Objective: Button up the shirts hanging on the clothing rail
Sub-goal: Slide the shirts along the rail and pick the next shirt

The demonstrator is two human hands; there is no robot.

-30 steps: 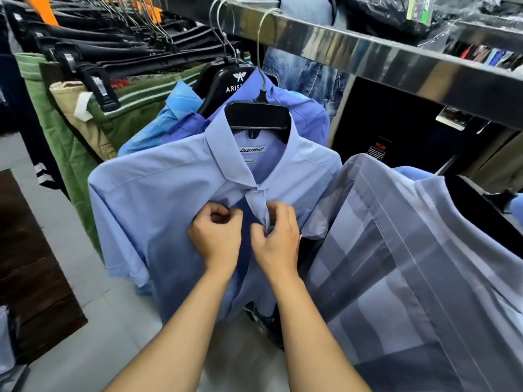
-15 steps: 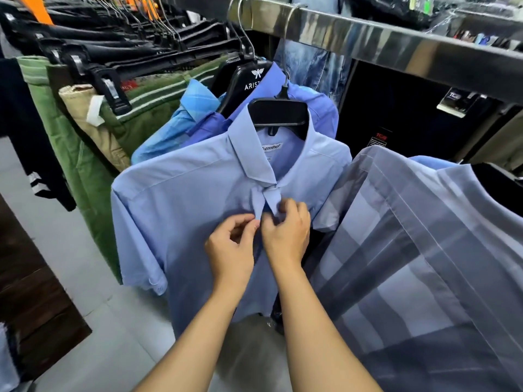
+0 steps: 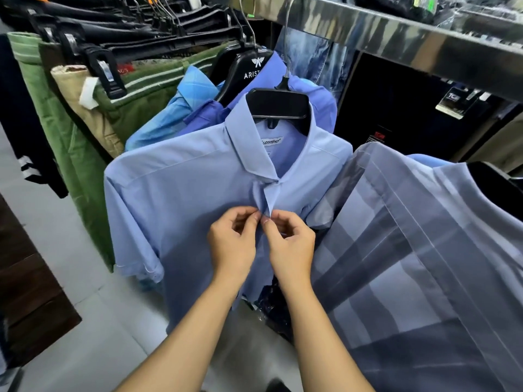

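Hands (image 3: 261,244) pinching shirt (image 3: 181,193) placket, hanger (image 3: 249,72) reading "ARIST"

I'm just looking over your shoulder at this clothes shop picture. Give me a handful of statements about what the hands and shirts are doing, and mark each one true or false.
1. Both hands pinch the front edge of the light blue shirt below its collar. True: the left hand and the right hand meet there.
2. The light blue shirt hangs on a white hanger. False: its hanger is black.
3. A grey striped shirt hangs to the right of the light blue one. True.
4. The right hand holds the metal rail. False: it is on the shirt, and the rail is above it.
5. Green trousers hang off to the left. True.
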